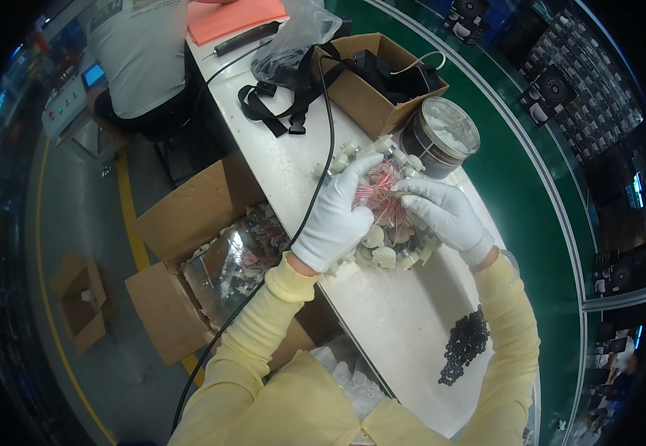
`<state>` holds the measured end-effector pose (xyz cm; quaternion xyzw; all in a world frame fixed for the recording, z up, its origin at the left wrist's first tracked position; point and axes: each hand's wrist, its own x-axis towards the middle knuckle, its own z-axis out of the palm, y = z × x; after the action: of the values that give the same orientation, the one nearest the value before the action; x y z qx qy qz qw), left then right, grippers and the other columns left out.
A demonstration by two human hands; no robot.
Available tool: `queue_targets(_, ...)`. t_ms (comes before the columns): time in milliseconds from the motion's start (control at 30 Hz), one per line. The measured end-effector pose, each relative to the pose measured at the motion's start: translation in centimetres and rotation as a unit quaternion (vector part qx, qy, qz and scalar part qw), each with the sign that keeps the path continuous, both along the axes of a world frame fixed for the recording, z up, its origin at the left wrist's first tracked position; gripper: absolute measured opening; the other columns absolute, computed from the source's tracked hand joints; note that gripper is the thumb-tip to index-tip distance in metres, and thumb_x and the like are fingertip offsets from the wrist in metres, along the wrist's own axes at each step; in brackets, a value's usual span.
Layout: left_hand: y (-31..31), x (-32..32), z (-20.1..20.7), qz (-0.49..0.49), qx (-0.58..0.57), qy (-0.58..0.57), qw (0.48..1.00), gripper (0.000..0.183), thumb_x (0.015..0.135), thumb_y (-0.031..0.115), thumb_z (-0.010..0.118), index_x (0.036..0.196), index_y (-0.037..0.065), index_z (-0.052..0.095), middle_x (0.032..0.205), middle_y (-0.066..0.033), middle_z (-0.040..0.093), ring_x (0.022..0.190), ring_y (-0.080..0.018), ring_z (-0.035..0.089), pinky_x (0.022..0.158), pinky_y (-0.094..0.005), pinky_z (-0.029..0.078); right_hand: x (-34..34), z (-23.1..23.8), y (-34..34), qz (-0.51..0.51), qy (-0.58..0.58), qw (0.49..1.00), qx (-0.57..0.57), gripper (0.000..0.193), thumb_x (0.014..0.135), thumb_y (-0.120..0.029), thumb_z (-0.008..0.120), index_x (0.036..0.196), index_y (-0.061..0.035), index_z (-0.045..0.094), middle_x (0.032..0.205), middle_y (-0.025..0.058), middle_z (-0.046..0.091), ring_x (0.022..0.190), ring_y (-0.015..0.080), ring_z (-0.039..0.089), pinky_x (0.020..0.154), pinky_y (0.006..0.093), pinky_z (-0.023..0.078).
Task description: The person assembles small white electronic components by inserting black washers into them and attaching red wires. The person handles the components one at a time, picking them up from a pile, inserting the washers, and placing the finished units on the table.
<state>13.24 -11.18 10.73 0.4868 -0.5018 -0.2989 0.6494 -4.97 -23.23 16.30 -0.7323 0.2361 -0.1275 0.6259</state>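
Observation:
My left hand [335,221], in a white glove, is closed around a bunch of thin pink and white wires [384,178]. My right hand [442,212], gloved too, pinches a small thin piece at the same bunch; its kind is too small to make out. Beneath both hands, white round parts [384,257] joined to the wires lie in a rough ring on the white table [382,316]. The hands hide part of that ring.
Black small rings [465,343] lie in a heap near my right forearm. A tin of white paste [442,137] and a carton with black items [371,100] stand beyond. A black cable [328,134] crosses the table. An open carton [189,215] stands left; a seated person [137,59] is ahead.

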Motion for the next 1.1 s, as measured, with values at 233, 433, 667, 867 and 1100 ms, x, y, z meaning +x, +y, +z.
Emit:
queue_targets(233, -0.9, 0.4, -1.2, -0.006, 0.014, -0.061, 0.998, 0.064, 0.081, -0.012, 0.044, 0.142, 0.003, 0.051, 0.129, -0.0111, 0.064, 0.123, -0.0174, 0.06, 0.104, -0.0304, 0.046, 1.5, -0.7, -0.2, 0.009, -0.042, 0.999, -0.032, 0.025, 0.104, -0.011, 0.062, 0.125, -0.0007, 0.068, 0.113, 0.0011, 0.07, 0.101, 0.0071, 0.061, 0.09, 0.0251, 0.051)
queue_targets(433, -1.5, -0.9, 1.0, 0.01, 0.104, -0.322, 0.941, 0.033, 0.084, -0.004, 0.054, 0.112, 0.002, 0.068, 0.109, -0.0139, 0.074, 0.103, -0.0314, 0.069, 0.09, -0.0403, 0.053, 4.5, 1.2, 2.1, -0.01, -0.205, 0.972, -0.111, 0.024, 0.104, -0.01, 0.061, 0.124, 0.0005, 0.068, 0.108, 0.0016, 0.071, 0.096, 0.0074, 0.062, 0.085, 0.0235, 0.051)
queue_targets(667, -2.0, -2.0, -0.4, 0.024, 0.025, -0.177, 0.984, 0.025, 0.08, 0.009, 0.067, 0.105, 0.009, 0.069, 0.094, -0.0131, 0.071, 0.089, -0.0331, 0.069, 0.082, -0.0424, 0.055, 12.2, 6.8, 0.6, -0.07, -0.19, 0.962, -0.184, 0.029, 0.102, -0.018, 0.062, 0.123, 0.0001, 0.069, 0.094, 0.0045, 0.073, 0.077, 0.0129, 0.066, 0.074, 0.0255, 0.053)
queue_targets(867, -2.0, -1.9, -0.8, 0.029, 0.047, -0.164, 0.985, 0.038, 0.081, 0.004, 0.06, 0.119, 0.0, 0.062, 0.101, -0.017, 0.072, 0.093, -0.0294, 0.071, 0.087, -0.0396, 0.055, 12.2, 1.4, -4.2, -0.11, 0.135, 0.864, -0.471, 0.063, 0.098, -0.047, 0.059, 0.14, -0.0011, 0.055, 0.117, 0.0292, 0.069, 0.109, 0.0459, 0.065, 0.094, 0.0464, 0.052)
queue_targets(1100, -1.0, -1.1, 2.3, -0.117, 0.082, 0.124, 0.982, 0.027, 0.083, -0.001, 0.054, 0.107, 0.001, 0.066, 0.105, -0.0024, 0.066, 0.095, -0.0115, 0.061, 0.086, -0.0261, 0.05, 2.8, 6.5, -1.2, -0.096, 0.081, 0.858, -0.498, 0.058, 0.097, -0.048, 0.058, 0.138, -0.0068, 0.058, 0.113, 0.0227, 0.072, 0.101, 0.0418, 0.07, 0.087, 0.0471, 0.056)
